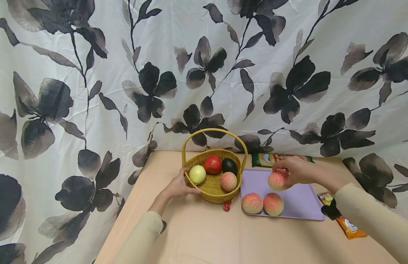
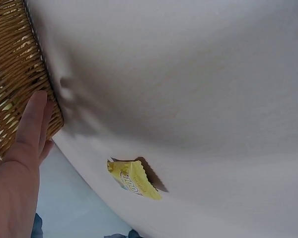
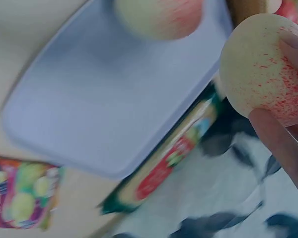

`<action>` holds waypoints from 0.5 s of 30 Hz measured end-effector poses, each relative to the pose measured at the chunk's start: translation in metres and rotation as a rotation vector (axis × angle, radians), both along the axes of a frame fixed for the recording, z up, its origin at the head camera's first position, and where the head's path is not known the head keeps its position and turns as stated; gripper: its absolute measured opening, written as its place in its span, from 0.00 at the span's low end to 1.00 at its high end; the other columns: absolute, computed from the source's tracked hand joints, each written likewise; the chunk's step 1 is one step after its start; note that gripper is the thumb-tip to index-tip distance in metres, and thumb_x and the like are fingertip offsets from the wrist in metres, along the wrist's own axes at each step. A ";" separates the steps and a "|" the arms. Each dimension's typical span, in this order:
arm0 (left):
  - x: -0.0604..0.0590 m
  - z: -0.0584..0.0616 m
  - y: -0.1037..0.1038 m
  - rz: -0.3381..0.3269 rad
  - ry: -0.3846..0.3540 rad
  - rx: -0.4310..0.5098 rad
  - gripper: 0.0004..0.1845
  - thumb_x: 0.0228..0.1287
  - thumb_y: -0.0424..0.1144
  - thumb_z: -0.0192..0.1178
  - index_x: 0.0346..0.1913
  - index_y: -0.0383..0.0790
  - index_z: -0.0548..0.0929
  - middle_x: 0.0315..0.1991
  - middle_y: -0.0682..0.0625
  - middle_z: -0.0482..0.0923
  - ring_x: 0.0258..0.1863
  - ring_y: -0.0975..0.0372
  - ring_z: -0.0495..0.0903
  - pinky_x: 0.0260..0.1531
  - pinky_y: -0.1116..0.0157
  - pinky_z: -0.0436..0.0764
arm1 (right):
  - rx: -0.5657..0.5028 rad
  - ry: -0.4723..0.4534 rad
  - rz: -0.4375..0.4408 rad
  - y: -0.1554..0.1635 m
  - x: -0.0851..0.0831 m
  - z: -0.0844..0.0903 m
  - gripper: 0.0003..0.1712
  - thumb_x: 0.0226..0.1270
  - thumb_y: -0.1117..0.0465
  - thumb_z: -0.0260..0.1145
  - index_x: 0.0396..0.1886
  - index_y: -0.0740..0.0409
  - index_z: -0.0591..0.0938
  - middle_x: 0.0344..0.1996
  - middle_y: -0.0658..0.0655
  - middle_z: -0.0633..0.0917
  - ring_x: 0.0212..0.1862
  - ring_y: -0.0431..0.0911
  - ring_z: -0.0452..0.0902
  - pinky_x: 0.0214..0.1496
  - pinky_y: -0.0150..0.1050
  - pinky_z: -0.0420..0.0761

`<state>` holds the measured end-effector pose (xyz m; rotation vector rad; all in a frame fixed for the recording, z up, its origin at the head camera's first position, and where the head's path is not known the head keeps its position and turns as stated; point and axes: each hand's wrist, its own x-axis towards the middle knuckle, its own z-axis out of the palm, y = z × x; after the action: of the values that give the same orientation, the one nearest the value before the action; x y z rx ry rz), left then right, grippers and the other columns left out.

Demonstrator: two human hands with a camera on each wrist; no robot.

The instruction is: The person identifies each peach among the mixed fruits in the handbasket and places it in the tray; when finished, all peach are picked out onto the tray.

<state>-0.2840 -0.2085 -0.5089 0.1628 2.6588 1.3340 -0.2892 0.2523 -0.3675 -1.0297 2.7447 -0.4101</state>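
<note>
In the head view my left hand (image 1: 179,185) rests against the left side of a yellow wicker basket (image 1: 215,198). Its fingers lie straight along the weave in the left wrist view. Inside the basket are a yellow-green apple-like fruit (image 1: 197,174), a red round fruit (image 1: 212,164), a dark avocado-like fruit (image 1: 229,166) and a peach (image 1: 228,181). My right hand (image 1: 294,170) grips another peach (image 3: 263,69) above a lavender tray (image 1: 301,201). Two more peaches, one (image 1: 252,203) beside the other (image 1: 273,204), sit along the tray's front edge.
Behind the tray lies a green-and-red packet (image 1: 268,159). An orange snack packet (image 1: 350,227) is by the tray's right side, partly hidden by my right sleeve. A small red item (image 1: 226,207) lies before the basket. The left wrist view shows a yellow wrapper (image 2: 134,178).
</note>
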 end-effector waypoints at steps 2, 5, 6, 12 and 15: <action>0.001 0.001 -0.001 0.006 0.003 0.000 0.65 0.47 0.52 0.85 0.80 0.36 0.52 0.77 0.29 0.62 0.78 0.40 0.62 0.75 0.41 0.63 | -0.001 -0.017 -0.023 0.014 0.003 -0.005 0.29 0.44 0.58 0.87 0.48 0.51 0.87 0.36 0.46 0.84 0.36 0.42 0.74 0.35 0.35 0.75; 0.002 0.001 -0.002 0.012 0.008 -0.001 0.65 0.47 0.52 0.85 0.80 0.36 0.53 0.77 0.30 0.62 0.78 0.40 0.63 0.75 0.41 0.64 | -0.006 -0.075 -0.055 0.030 0.007 -0.015 0.29 0.45 0.58 0.87 0.49 0.54 0.86 0.38 0.48 0.85 0.38 0.43 0.75 0.37 0.35 0.78; 0.002 0.001 -0.002 0.011 0.009 -0.002 0.65 0.47 0.52 0.85 0.80 0.36 0.53 0.77 0.30 0.62 0.78 0.40 0.62 0.75 0.41 0.64 | -0.005 -0.098 -0.072 0.035 0.009 -0.019 0.30 0.45 0.57 0.87 0.50 0.54 0.86 0.40 0.48 0.85 0.40 0.43 0.76 0.37 0.35 0.79; 0.002 -0.001 0.000 0.000 0.007 -0.001 0.64 0.47 0.51 0.85 0.80 0.36 0.53 0.77 0.29 0.62 0.77 0.40 0.63 0.74 0.41 0.65 | 0.036 -0.142 -0.129 0.056 0.019 -0.045 0.28 0.45 0.57 0.87 0.48 0.52 0.86 0.38 0.48 0.85 0.40 0.43 0.76 0.39 0.37 0.80; 0.002 -0.002 0.002 0.000 0.009 -0.001 0.64 0.47 0.51 0.84 0.80 0.36 0.53 0.77 0.28 0.62 0.78 0.40 0.63 0.74 0.41 0.65 | 0.030 -0.161 -0.143 0.061 0.023 -0.057 0.27 0.45 0.59 0.87 0.47 0.53 0.86 0.36 0.49 0.83 0.39 0.44 0.74 0.37 0.36 0.78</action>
<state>-0.2824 -0.2064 -0.5104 0.1693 2.6674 1.3348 -0.2660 0.3134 -0.4243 -0.7599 2.6787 -0.4502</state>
